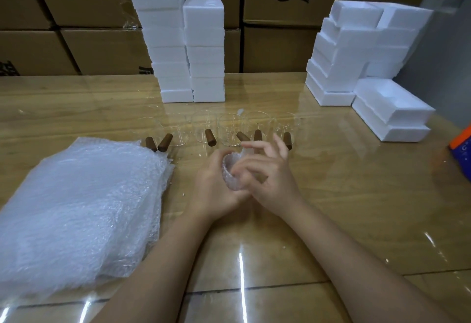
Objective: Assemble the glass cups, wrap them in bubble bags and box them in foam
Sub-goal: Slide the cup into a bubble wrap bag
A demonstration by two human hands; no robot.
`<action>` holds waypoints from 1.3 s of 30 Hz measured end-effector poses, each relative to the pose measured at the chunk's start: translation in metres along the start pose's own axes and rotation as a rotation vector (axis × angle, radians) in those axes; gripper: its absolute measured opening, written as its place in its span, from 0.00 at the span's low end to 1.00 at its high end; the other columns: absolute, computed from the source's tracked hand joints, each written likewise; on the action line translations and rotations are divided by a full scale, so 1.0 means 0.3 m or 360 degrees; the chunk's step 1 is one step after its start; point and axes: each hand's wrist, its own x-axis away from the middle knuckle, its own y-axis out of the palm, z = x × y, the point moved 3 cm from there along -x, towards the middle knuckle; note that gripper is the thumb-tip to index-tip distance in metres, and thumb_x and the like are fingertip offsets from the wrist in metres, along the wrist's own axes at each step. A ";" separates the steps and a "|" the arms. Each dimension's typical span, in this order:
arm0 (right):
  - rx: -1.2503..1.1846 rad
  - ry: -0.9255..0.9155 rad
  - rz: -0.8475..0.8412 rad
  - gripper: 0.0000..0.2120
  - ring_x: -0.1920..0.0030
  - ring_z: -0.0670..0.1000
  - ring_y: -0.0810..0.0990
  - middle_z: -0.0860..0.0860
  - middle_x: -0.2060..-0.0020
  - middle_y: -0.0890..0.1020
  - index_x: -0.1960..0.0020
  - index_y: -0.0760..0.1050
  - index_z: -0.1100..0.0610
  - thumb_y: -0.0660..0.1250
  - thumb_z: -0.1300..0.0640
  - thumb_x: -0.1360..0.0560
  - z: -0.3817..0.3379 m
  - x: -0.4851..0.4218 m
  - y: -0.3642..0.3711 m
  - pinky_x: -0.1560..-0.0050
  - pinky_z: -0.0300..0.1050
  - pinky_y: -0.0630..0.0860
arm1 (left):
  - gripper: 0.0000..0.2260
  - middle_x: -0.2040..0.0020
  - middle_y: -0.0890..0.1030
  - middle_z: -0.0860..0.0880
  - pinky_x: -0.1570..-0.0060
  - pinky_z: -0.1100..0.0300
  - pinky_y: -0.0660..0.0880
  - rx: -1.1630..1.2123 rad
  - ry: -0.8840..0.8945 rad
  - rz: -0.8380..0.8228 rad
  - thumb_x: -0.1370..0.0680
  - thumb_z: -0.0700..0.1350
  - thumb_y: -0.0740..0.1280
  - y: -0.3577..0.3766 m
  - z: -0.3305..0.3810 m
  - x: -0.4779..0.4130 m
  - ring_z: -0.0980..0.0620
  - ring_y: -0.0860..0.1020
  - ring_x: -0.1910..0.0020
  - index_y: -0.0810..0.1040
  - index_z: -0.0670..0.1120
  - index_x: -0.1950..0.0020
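Observation:
A bubble-wrapped cup sits between my two hands above the middle of the table. My left hand cups it from the left. My right hand presses on the wrap from the right, its fingers partly spread. Behind my hands stands a row of several clear glass cups with brown wooden handles. A thick pile of bubble bags lies at the left. White foam boxes are stacked at the back centre, and open foam trays at the back right.
The wooden table has a glossy, reflective top. Brown cardboard cartons form a wall behind it. An orange and blue item sits at the right edge.

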 end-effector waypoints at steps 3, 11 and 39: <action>0.0074 -0.0014 -0.0191 0.22 0.36 0.51 0.74 0.43 0.62 0.84 0.62 0.83 0.55 0.57 0.42 0.27 0.000 0.011 0.031 0.28 0.63 0.40 | 0.27 0.53 0.73 0.67 0.59 0.76 0.68 -0.0025 -0.0025 -0.0029 0.38 0.59 0.68 -0.001 -0.008 -0.006 0.76 0.71 0.52 0.70 0.56 0.40; 0.0087 0.0011 -0.0474 0.18 0.30 0.42 0.64 0.39 0.56 0.80 0.60 0.79 0.49 0.56 0.38 0.27 0.031 0.011 0.062 0.26 0.57 0.38 | 0.26 0.55 0.73 0.66 0.59 0.81 0.66 0.0067 0.0005 -0.0003 0.37 0.53 0.72 -0.010 -0.024 -0.006 0.77 0.72 0.54 0.68 0.56 0.41; 0.0874 0.1528 0.0187 0.25 0.47 0.66 0.76 0.62 0.35 0.68 0.29 0.61 0.57 0.61 0.59 0.24 0.796 -0.144 -0.673 0.53 0.52 0.70 | 0.27 0.51 0.75 0.64 0.61 0.75 0.69 0.0324 -0.0379 0.0010 0.46 0.60 0.74 -0.009 -0.064 -0.027 0.72 0.74 0.52 0.70 0.68 0.49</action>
